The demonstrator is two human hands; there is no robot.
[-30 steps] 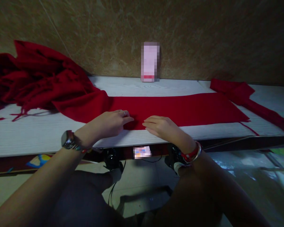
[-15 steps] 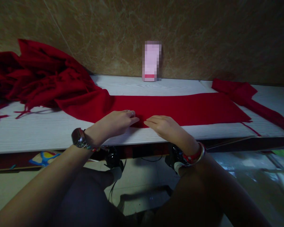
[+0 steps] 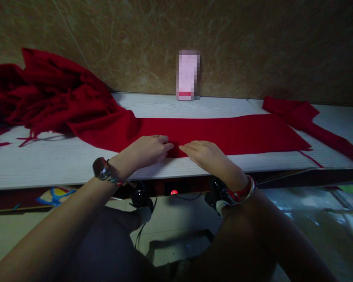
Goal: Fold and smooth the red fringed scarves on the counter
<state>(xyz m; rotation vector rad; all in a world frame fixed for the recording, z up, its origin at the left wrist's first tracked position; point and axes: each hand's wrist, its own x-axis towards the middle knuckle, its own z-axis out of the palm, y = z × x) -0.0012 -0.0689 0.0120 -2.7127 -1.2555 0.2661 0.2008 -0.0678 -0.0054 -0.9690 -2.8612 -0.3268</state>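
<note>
A red fringed scarf point(image 3: 211, 133) lies across the white table, its right part flattened into a long strip and its left part in loose folds. Along the strip's near edge, my left hand point(image 3: 148, 150) is closed with thumb and fingertips pinched on the cloth. A short gap to the right, my right hand point(image 3: 202, 152) has its fingers pressed together on the same edge, pinching the fabric. The fingertips point towards each other. What lies beneath the palms is hidden.
Bunched red cloth with tassels point(image 3: 55, 94) covers the table's left end. Another narrow red cloth point(image 3: 300, 113) lies at the right. A pink blurred object point(image 3: 188, 76) leans on the brown marbled wall point(image 3: 238, 47). The white table point(image 3: 47, 164) ends just before my knees.
Both hands keep their place at the scarf's near edge, with only a slight shift of the fingers and left wrist. A small red light now shows beneath the table.
</note>
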